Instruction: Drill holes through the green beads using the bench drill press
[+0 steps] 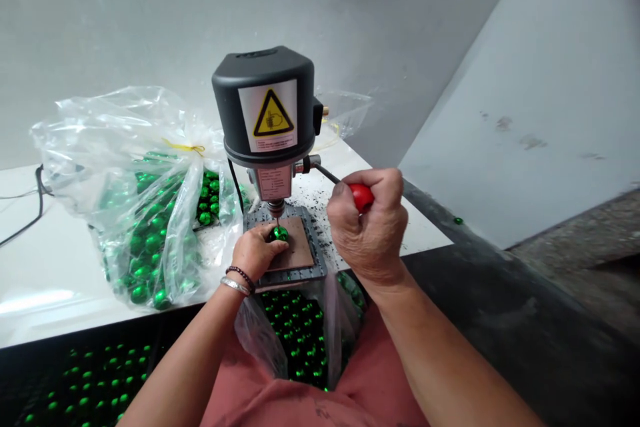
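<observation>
A dark drill press (pixel 267 107) with a yellow warning sticker stands on the white table. Under its bit, a shiny green ball (pixel 281 233) sits on the brown pad (pixel 300 247) of the metal base. My left hand (pixel 255 253), wearing a bead bracelet and a silver bangle, pinches the ball from the left. The thin bit meets or nearly touches the ball's top. My right hand (pixel 370 220) is wrapped round the red knob (pixel 361 198) at the end of the press's lever.
Left of the press lies a clear plastic bag (pixel 170 213) of green balls, tied with yellow. Another open bag (pixel 295 333) of balls rests at my lap. More balls lie at the lower left. Dark shavings surround the base; a wall stands behind.
</observation>
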`<act>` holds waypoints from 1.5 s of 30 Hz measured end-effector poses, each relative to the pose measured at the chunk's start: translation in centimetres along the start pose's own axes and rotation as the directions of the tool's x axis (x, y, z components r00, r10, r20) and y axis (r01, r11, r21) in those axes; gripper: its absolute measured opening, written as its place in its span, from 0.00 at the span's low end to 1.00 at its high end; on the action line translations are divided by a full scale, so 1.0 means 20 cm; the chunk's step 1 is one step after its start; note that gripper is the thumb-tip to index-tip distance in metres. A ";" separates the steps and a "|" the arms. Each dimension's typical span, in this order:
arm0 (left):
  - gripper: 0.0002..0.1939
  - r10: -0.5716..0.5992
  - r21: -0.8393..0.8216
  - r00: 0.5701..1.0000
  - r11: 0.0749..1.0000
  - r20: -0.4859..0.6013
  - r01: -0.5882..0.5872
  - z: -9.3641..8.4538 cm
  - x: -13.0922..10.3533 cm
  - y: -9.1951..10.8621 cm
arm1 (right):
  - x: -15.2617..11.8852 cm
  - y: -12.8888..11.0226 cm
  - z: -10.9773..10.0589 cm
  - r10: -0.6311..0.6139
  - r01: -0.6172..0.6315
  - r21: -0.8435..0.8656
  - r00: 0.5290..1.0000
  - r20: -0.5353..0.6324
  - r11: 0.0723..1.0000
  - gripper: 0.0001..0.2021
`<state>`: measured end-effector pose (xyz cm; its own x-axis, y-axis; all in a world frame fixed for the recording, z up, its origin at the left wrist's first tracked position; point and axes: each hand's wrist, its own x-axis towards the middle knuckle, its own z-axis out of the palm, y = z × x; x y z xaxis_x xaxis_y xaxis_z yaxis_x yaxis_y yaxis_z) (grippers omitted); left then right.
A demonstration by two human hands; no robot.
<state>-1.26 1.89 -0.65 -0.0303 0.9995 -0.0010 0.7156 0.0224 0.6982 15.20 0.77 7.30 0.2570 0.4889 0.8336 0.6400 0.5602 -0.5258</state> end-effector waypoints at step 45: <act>0.24 -0.413 -0.839 0.839 0.256 0.354 0.480 -0.08 -0.39 0.02 | 0.23 -0.05 0.08 0.002 0.003 0.172 1.000 -0.031 0.985 0.08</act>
<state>-1.84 -5.98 0.73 -0.0736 0.8367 -0.5427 -0.4173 0.4684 0.7788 14.67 3.56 11.38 0.2811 0.4691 0.8372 0.5064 0.6686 -0.5446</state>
